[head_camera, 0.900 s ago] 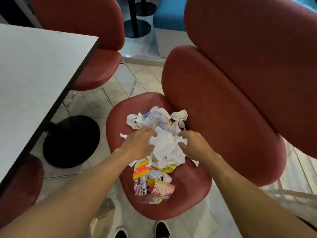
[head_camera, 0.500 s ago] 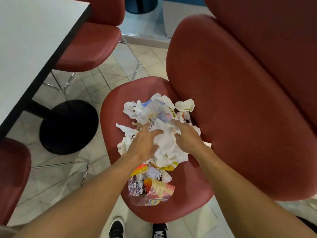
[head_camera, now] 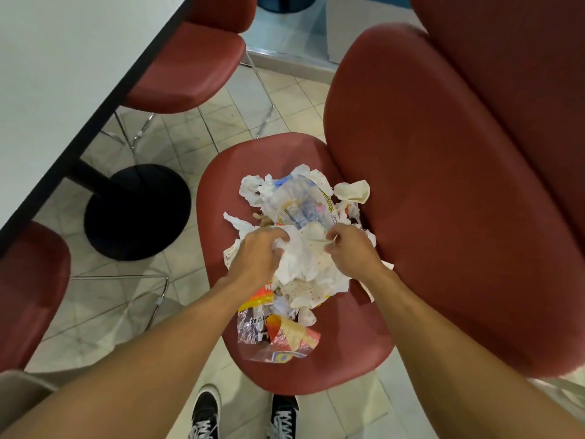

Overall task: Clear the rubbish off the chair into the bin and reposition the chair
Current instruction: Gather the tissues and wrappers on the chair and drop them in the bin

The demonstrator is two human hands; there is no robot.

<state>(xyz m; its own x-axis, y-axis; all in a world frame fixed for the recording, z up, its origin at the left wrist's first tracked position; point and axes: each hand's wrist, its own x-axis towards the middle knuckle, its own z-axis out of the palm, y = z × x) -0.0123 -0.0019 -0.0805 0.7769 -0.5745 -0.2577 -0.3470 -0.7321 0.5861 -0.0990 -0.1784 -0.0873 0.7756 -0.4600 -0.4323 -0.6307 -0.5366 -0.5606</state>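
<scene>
Both hands (head_camera: 258, 255) (head_camera: 351, 251) apparently now clutch the rubbish (head_camera: 304, 258).

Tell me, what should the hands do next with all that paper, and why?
Probably lift the bunch up. The left hand and right hand already grip the white napkins on the red chair. The snack wrapper lies loose below and needs a second grab.
</scene>
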